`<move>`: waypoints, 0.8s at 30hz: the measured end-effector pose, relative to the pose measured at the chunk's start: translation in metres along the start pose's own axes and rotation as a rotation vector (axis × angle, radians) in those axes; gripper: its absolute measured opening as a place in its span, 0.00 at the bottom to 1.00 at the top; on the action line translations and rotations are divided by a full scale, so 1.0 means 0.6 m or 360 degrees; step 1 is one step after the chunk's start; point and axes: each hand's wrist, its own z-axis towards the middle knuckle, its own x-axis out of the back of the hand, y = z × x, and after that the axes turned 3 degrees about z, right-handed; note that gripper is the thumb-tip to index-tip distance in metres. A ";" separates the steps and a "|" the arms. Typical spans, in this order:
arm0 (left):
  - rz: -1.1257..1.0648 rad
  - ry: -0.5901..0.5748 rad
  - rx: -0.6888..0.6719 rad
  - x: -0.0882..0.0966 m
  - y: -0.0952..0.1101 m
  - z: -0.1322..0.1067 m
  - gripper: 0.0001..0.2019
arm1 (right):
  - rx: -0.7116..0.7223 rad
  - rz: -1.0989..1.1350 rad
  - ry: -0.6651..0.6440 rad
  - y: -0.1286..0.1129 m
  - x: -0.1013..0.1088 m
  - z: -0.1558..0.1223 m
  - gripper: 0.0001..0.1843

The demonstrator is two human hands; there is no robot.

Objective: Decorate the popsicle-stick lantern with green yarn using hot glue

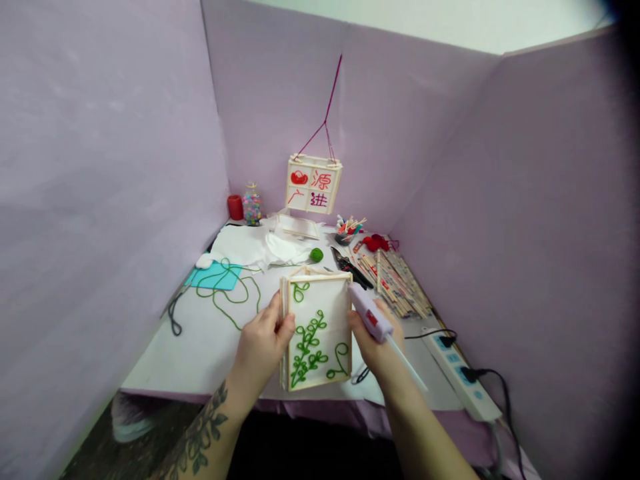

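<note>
My left hand (263,343) grips the left edge of a small wooden-framed box (316,331) with a white paper panel bearing a green yarn vine. I hold it up above the table's near edge. My right hand (376,347) is closed around a lilac glue gun (371,312), whose nozzle touches the box's upper right corner. A white glue stick juts from the gun's back toward me.
A finished lantern (313,184) with red characters hangs at the back. Green yarn (225,293), white paper sheets (260,245), scissors (350,267), a pile of wooden sticks (395,280), a bead jar (252,204) and a power strip (457,373) lie on the table (200,340). Purple partitions surround it.
</note>
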 end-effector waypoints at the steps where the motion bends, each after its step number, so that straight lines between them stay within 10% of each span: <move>1: -0.0001 -0.0004 0.0004 0.000 0.000 0.000 0.24 | -0.0003 0.0002 -0.0002 0.000 0.000 0.000 0.12; 24: 0.0027 0.0011 0.0006 -0.003 -0.005 -0.002 0.25 | -0.0034 -0.0047 -0.0029 -0.015 -0.001 0.005 0.12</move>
